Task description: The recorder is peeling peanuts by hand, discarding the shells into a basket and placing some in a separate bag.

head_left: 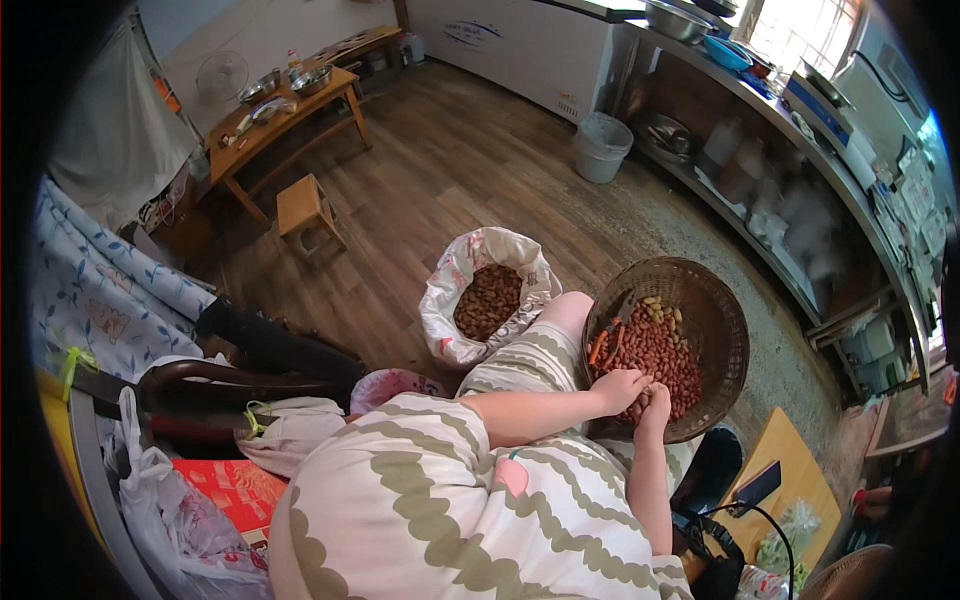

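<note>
My left hand (622, 391) and my right hand (655, 409) meet over the near side of a round woven basket (722, 330). Their bent fingertips touch; whatever may be between them is too small and covered to make out. Below them lies a heap of red-skinned shelled peanuts (667, 367), with a few pale unshelled peanuts (660, 309) at its far side. Orange-handled pliers (611, 334) rest on the heap near the basket's left wall. The basket sits against my right thigh. Left of it, a white woven sack (441, 304) with a rolled-down rim holds brown unshelled peanuts (487, 301).
A wooden stool (301, 204) and a low table (330, 97) with metal bowls stand far left. A lined bin (602, 150) is by the white chest freezer (517, 52). Along the right runs a metal counter (817, 139). A phone (757, 484) lies on a board (799, 469) at near right.
</note>
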The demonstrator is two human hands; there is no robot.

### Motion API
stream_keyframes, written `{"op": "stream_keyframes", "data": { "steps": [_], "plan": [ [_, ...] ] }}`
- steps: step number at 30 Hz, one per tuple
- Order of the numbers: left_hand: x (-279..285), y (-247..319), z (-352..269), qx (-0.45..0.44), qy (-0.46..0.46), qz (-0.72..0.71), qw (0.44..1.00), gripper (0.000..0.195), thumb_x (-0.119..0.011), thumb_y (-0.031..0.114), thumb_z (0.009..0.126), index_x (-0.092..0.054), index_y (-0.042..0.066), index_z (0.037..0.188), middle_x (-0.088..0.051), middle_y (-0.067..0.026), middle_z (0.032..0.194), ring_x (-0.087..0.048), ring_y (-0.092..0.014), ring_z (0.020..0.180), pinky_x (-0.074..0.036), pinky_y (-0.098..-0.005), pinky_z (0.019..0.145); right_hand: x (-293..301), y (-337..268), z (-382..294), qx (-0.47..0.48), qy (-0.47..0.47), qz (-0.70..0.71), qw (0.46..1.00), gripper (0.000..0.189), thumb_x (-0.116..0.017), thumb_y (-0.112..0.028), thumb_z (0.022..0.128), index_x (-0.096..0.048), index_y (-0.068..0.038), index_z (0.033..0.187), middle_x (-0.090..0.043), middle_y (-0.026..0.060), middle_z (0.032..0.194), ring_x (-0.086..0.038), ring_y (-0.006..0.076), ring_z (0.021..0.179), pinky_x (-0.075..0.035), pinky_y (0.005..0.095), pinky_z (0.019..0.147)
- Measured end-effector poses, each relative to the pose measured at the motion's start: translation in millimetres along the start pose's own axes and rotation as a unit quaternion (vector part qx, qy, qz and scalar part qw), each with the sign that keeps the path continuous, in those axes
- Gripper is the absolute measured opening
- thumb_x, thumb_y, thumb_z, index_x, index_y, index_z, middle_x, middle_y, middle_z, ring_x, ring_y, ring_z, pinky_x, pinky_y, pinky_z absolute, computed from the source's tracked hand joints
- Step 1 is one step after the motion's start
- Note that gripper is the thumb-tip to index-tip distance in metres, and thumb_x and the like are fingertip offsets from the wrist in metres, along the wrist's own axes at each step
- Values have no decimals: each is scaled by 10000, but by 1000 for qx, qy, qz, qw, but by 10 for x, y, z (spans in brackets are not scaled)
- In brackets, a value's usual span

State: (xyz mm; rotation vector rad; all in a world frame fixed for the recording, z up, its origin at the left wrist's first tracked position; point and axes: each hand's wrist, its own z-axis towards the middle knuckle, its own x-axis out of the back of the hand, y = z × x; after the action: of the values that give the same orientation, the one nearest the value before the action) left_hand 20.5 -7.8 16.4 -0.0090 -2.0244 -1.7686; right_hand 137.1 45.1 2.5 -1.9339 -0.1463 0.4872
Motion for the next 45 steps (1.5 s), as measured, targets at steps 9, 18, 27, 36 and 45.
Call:
{"op": "stream_keyframes", "data": {
  "steps": [9,18,27,36,45],
  "plan": [
    [21,-16,-9,-20,-47,-79,996,339,-523,329,921,-586,-2,889,-642,-168,845,-619,-334,822,-459,-388,704,41,62,14,48,19,-29,998,162,-405,-219,955,-473,-103,865,-422,-35,651,-372,55,499,-285,205,423],
    [20,-17,-17,-25,-60,-9,998,295,-480,301,930,-572,20,924,-630,-188,916,-591,-366,899,-445,-447,747,-75,99,-86,259,120,-290,913,237,-389,-216,968,-436,13,933,-513,98,785,-500,184,688,-419,317,622],
    [-12,-34,-9,-25,-61,9,998,287,-477,275,937,-592,19,1000,-650,-173,954,-612,-340,913,-465,-407,760,-55,93,-97,262,149,-316,900,246,-388,-222,963,-437,19,972,-490,115,826,-473,198,718,-408,334,653],
    [-40,-45,6,-77,65,-120,988,256,-501,220,926,-614,3,1005,-640,-178,915,-608,-342,888,-464,-388,773,4,123,-2,250,182,-278,909,233,-381,-220,963,-415,9,987,-452,95,873,-428,183,742,-391,319,667],
    [-11,-70,-75,-143,73,-5,987,293,-527,259,883,-606,8,753,-600,-210,756,-604,-354,743,-471,-417,668,-142,50,-174,326,186,-301,877,171,-455,-160,958,-470,8,931,-548,136,935,-513,189,865,-426,323,780]
  ]
}}
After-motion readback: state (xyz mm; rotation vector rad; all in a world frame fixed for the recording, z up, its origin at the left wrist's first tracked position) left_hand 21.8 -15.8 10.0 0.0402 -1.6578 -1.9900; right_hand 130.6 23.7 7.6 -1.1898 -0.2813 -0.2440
